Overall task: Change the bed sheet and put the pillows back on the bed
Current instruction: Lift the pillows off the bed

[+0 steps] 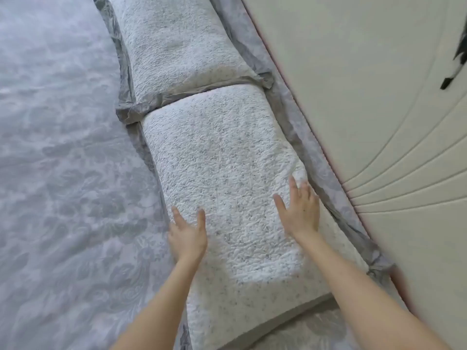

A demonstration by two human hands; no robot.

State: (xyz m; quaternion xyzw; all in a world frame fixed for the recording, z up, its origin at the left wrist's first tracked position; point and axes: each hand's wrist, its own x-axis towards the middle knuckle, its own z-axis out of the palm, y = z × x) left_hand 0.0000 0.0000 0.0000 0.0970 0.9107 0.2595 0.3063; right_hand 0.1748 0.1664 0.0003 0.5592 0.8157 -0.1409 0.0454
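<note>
Bed sheet (50, 173), grey patterned, is spread out; far pillow (177, 46) and near pillow (227, 160) are lined along cream padded headboard (366, 97). Near pillow is touched by left hand (188, 237) and right hand (300, 210), fingers splayed.

1. Headboard (353, 84): upholstered, cream to pale beige, smooth matte covering. It fills the right side of the view and runs diagonally from top centre to lower right.
2. Seams (404, 188): several raised curved lines stitched into the headboard. They lie close together at lower right and fan out upward toward the right edge.
3. Piping (307, 117): a thin pinkish line along the headboard's lower edge.
4. Dark shape (452, 72): black, blurred, at the upper right edge; identity cannot be told.
5. Light: soft, even, cool, with faint shadows only.
</note>
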